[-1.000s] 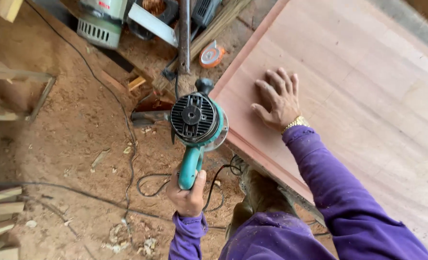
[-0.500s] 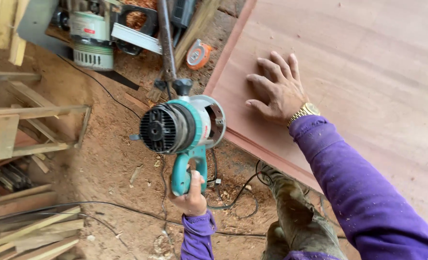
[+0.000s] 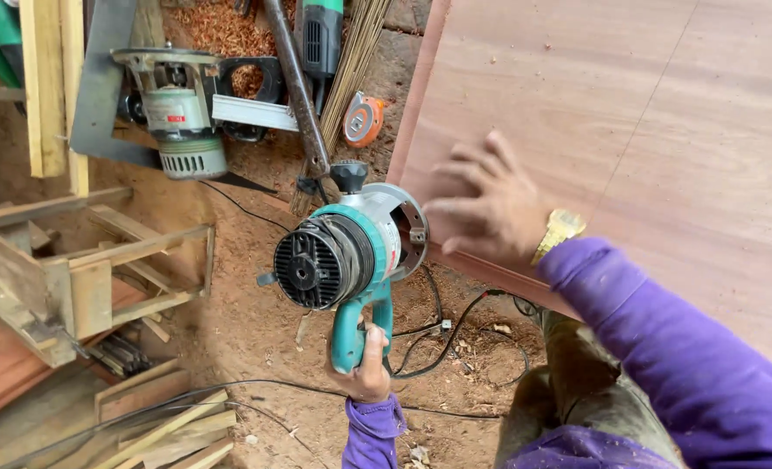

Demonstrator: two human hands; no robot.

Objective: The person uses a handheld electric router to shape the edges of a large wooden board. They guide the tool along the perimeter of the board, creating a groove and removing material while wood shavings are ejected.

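Two hands: the left (image 3: 370, 372) at lower centre, the right (image 3: 488, 208) right of centre. Three power tools: one teal router (image 3: 342, 252) at centre, one grey machine (image 3: 182, 117) upper left, one dark tool (image 3: 321, 35) at top. One tape measure (image 3: 362, 120). One plywood sheet (image 3: 664, 130). One wristwatch (image 3: 559, 230).

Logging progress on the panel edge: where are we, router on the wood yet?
Done: the reddish plywood panel is laid out, with no routed edge visible. In hand: left hand grips the teal router by its handle, beside the panel's edge; contact unclear. Right hand is over the panel, blurred. Left: the edge itself.
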